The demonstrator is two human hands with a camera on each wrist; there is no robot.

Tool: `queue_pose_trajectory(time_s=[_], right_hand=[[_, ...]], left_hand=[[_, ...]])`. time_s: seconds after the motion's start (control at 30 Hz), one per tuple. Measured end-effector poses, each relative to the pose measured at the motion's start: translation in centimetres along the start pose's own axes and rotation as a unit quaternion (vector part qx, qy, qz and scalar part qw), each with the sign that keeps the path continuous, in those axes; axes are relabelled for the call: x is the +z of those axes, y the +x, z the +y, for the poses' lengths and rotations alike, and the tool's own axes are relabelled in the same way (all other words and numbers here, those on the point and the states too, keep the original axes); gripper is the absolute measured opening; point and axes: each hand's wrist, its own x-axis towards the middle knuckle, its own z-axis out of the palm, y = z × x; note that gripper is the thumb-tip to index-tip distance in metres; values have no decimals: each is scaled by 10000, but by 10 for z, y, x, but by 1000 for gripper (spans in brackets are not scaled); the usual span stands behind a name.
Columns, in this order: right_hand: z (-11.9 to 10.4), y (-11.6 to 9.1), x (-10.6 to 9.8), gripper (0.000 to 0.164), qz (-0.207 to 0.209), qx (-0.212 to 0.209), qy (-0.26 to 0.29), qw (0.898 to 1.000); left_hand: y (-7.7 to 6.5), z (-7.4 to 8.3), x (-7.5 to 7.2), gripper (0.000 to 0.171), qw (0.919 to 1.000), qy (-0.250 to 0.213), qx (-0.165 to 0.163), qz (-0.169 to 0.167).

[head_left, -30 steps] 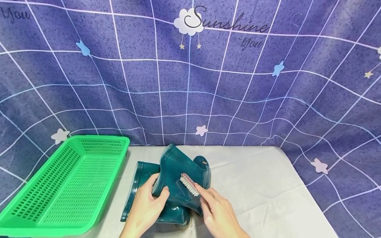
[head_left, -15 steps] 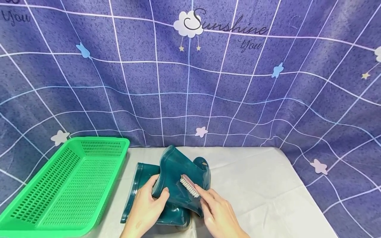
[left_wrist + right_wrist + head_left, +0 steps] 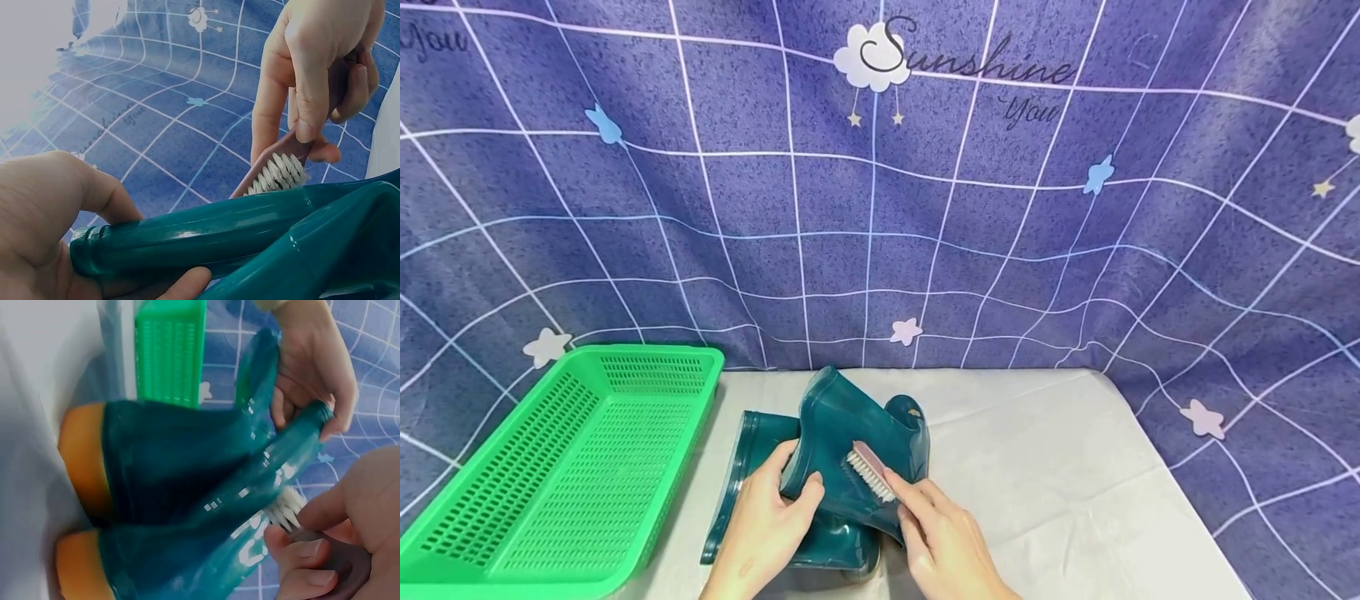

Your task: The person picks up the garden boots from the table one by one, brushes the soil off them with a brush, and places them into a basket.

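Observation:
Two glossy teal rubber boots lie across each other in the head view. My left hand [image 3: 767, 517] grips the upper boot [image 3: 842, 417] at the rim of its shaft, thumb on the outer side. The other boot [image 3: 838, 546] lies partly hidden beneath it. My right hand [image 3: 947, 537] holds a scrubbing brush [image 3: 867, 455] with a mauve handle. Its white bristles [image 3: 278, 174] meet the upper boot's shaft in the left wrist view. In the right wrist view, both boots show orange-tan soles [image 3: 81, 459] pointing toward the white cloth.
A green perforated plastic basket [image 3: 685, 475] stands to the left of the boots. White cloth [image 3: 1037, 467] covers the table. Behind it hangs a blue-purple curtain [image 3: 820, 192] with grid lines, stars and a cloud.
The brush in my right hand has shifted slightly left and toward me along the boot's shaft. My left hand keeps its grip, and the boots stay in place.

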Motion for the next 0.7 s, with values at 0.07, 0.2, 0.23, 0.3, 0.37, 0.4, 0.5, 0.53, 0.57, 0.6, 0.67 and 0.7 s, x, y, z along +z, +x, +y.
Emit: queue_pose_trajectory(time_s=[0.07, 0.2, 0.23, 0.3, 0.37, 0.4, 0.5, 0.53, 0.57, 0.6, 0.67, 0.7], right_hand=[[-1, -2, 3, 64, 37, -135, -34, 9999], [-1, -4, 7, 68, 28, -138, -125, 9998], [0, -4, 7, 68, 19, -85, -154, 9998], [1, -5, 7, 70, 41, 12, -181, 9998], [1, -6, 6, 71, 82, 75, -234, 9997], [2, -7, 6, 71, 98, 89, -237, 9996], [4, -9, 5, 73, 147, 31, -254, 9996], [4, -10, 5, 73, 146, 6, -287, 9995], [5, -11, 5, 73, 135, 4, -311, 9994], [6, -12, 5, 72, 127, 13, -345, 9993], [7, -13, 4, 71, 106, 75, -382, 9992], [8, -13, 3, 70, 102, 110, -413, 9990]], left_hand=[[-1, 0, 0, 43, 10000, 5, -8, 10], [-1, -1, -1, 44, 10000, 34, 8, 27], [-1, -1, -1, 44, 10000, 41, 34, 28], [-1, -1, -1, 44, 10000, 20, 66, 15], [-1, 0, -1, 44, 10000, 18, 95, 15], [0, 0, -1, 43, 9999, 15, 112, 9], [-1, 1, -1, 43, 9999, 61, 139, 66], [-2, 1, -1, 43, 9998, 78, 148, 83], [-2, 1, -1, 43, 9998, 79, 150, 93], [-2, 1, -1, 43, 9998, 67, 146, 94], [-3, 0, -2, 44, 9999, 62, 115, 97], [-4, 0, -2, 45, 9999, 56, 97, 99]])
